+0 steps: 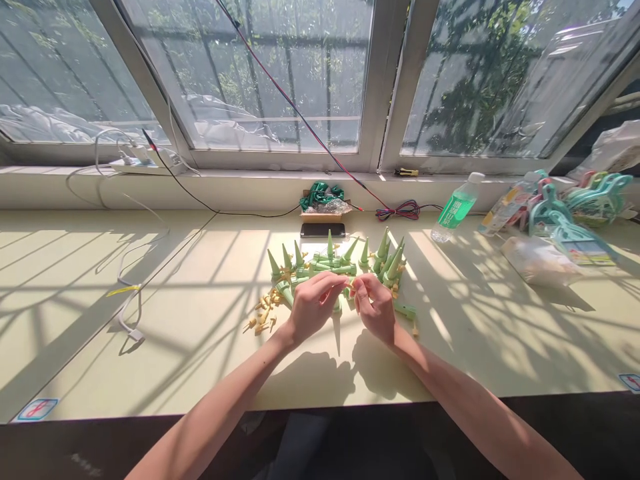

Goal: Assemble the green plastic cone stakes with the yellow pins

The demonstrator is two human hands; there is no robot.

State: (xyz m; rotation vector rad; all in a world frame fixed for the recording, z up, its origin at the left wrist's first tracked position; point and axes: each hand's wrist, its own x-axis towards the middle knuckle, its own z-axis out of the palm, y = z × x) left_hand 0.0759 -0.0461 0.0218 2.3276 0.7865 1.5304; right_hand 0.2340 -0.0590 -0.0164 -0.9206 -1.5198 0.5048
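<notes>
My left hand (316,300) and my right hand (374,305) meet over the middle of the table, fingertips nearly touching. Both are closed in a pinch. Something small and pale shows between them, too small and too covered by the fingers to name. Just below the fingertips, a green cone-shaped piece (337,327) points toward me; whether a hand touches it I cannot tell. Behind the hands lie green tubular pieces (325,265), with several green cones (330,247) standing upright around them. Small tan pegs (263,315) lie scattered left of my left hand.
A black phone (323,230) lies behind the pieces, before a small box (325,217) with green material. At right are a green-labelled bottle (456,208), a plastic bag (540,260) and turquoise clips (550,210). A white cable (131,313) lies left; a red-black cord (300,113) hangs across the window.
</notes>
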